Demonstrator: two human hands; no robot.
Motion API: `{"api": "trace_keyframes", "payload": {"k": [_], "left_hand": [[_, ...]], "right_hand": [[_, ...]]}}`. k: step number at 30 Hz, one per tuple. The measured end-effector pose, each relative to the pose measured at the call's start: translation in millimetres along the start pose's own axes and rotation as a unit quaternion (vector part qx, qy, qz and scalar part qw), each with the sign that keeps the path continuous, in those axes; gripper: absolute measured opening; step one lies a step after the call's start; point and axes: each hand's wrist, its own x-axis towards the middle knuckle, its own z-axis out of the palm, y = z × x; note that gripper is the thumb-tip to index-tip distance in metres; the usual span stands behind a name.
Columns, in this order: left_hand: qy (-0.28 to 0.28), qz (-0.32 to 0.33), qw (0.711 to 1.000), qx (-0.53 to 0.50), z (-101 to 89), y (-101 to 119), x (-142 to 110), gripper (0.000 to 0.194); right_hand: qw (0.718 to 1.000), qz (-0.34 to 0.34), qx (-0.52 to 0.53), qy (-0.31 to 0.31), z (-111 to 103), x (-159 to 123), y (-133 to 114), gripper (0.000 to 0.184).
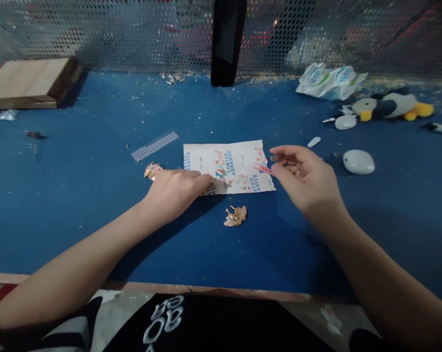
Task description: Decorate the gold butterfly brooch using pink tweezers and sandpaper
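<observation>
A white-backed sheet of sandpaper (231,166), printed "COATED ABRASIVE" and dotted with orange marks and small bits, lies on the blue table. My left hand (178,193) is closed at its lower left corner, its fingertips on the paper. In a pinch over the right edge, my right hand (305,178) holds a slim pink two-pronged thing (264,168), perhaps tweezers, pointing left. A gold and pink butterfly ornament (236,215) rests below the sheet. Beside my left knuckles is a second gold ornament (153,170), partly hidden. A strip of small rhinestones (155,146) lies above it.
Wooden blocks (30,83) stand back left. Along the back runs a perforated metal screen (133,36), with a black upright bar (226,44) before it. To the right are a wipes pack (330,80), a plush duck (392,106), a white rounded case (358,162) and a pen (440,128).
</observation>
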Motion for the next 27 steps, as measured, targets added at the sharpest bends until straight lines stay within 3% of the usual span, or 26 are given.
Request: {"api": "trace_keyframes", "payload": {"k": [4, 7, 12, 15, 19, 23, 27], "left_hand": [[-0.004, 0.045, 0.989, 0.144, 0.4, 6, -1, 0.025], [-0.014, 0.048, 0.986, 0.162, 2.6, 6, -1, 0.025], [-0.031, -0.028, 0.99, 0.132, 2.2, 3, 2, 0.031], [-0.016, -0.083, 0.99, 0.115, -1.6, 2, 4, 0.034], [0.001, -0.093, 0.99, 0.11, -3.5, 1, 3, 0.035], [0.025, -0.111, 0.988, 0.102, -3.2, 1, 2, 0.039], [0.025, -0.167, 0.984, -0.055, -9.8, 4, 5, 0.036]], "right_hand": [[1.0, -0.002, -0.008, -0.009, 0, -2, -2, 0.032], [1.0, -0.008, -0.012, -0.008, 0, -3, -2, 0.03], [0.998, -0.022, -0.056, -0.011, -2, -3, -6, 0.028], [0.988, -0.066, -0.139, -0.007, -5, 0, -1, 0.021], [0.951, -0.159, -0.264, -0.026, -5, 5, 15, 0.02], [0.94, -0.183, -0.285, -0.046, -4, 7, 26, 0.023], [0.93, -0.19, -0.311, -0.046, -5, 8, 24, 0.023]]}}
